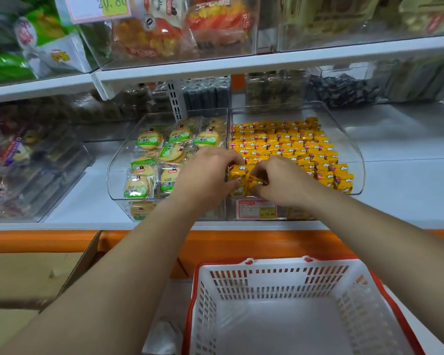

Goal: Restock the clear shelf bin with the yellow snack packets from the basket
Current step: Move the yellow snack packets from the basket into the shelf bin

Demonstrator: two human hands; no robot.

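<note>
Hands: our left hand [205, 172] and right hand [280, 179] both pinch yellow snack packets [244, 179] at frame centre | Location: front-left corner of clear shelf bin [354, 152], filling the gap | Basket [280, 272], lower right: appears empty.

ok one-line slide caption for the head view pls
Both hands tuck yellow snack packets into the front of the clear shelf bin; the white basket below looks empty.
</note>
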